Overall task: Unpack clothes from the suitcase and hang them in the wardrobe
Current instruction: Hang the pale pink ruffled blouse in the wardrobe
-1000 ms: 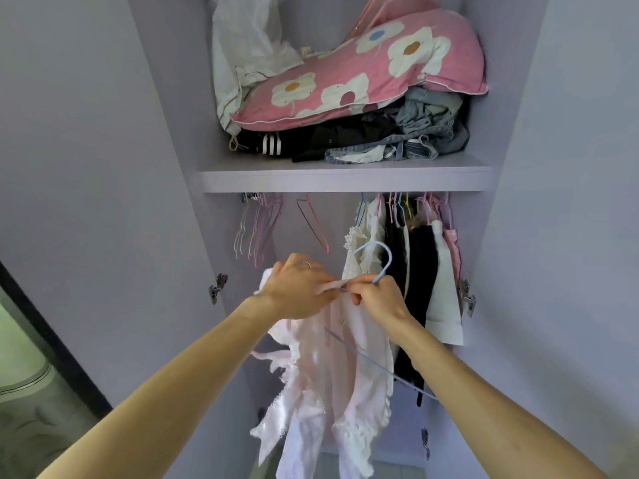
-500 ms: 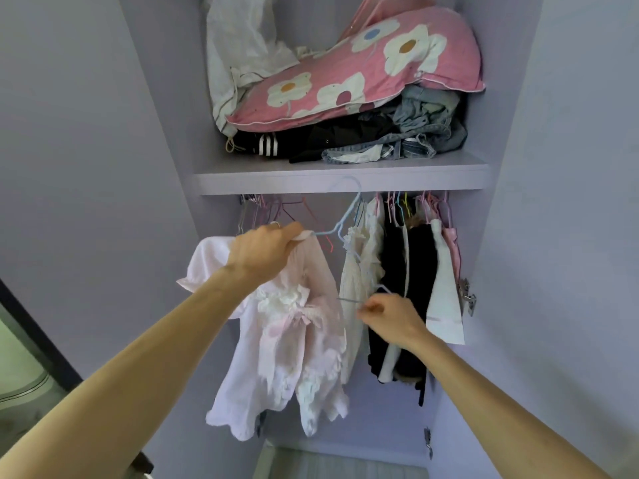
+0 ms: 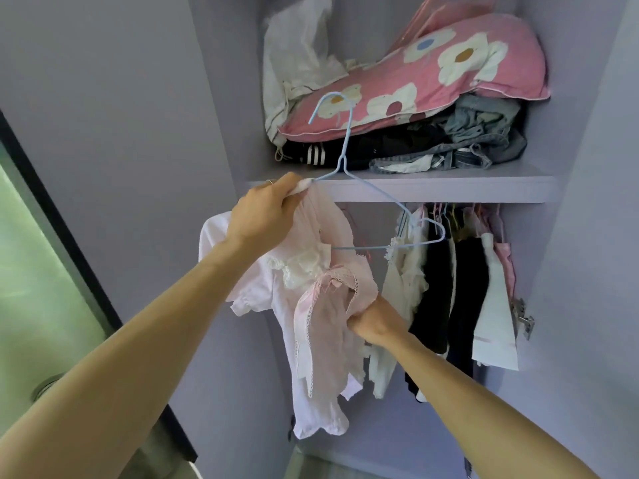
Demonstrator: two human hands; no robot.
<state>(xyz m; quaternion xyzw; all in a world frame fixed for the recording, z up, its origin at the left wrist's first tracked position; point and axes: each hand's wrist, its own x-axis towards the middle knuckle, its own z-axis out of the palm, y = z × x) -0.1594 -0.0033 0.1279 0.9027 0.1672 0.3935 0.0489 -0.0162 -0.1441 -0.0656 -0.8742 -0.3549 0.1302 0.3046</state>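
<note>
A: Since half a second ago the right hand (image 3: 377, 323) has left the hanger (image 3: 342, 163) and dropped to the dress (image 3: 321, 340); the hanger's hook, then near the shelf (image 3: 449, 190) edge, now shows in front of the pillow (image 3: 432, 74).

B: So the hook is not on the rail?

A: No; it hangs free, well above where the other clothes (image 3: 460, 281) hang; the rail itself is hidden behind the shelf edge.

B: What do the hands hold?

A: The left hand (image 3: 264, 217) is clenched on the dress's shoulder at the hanger's left end, and seems to bear the weight of both; the right hand is bunched round a fold of the dress lower down, just beside the hung clothes.

B: Is the dress properly on?

A: Only on the left side; the hanger's right arm is bare wire, tilted down towards the clothes; the dress droops below the left hand.

B: What does that mean for the job?

A: I judge the right hand has gone for the loose side in order to draw it over the bare arm; until then hooking it up risks the dress sliding off; the gap left of the hung clothes looks the likely spot.
</note>
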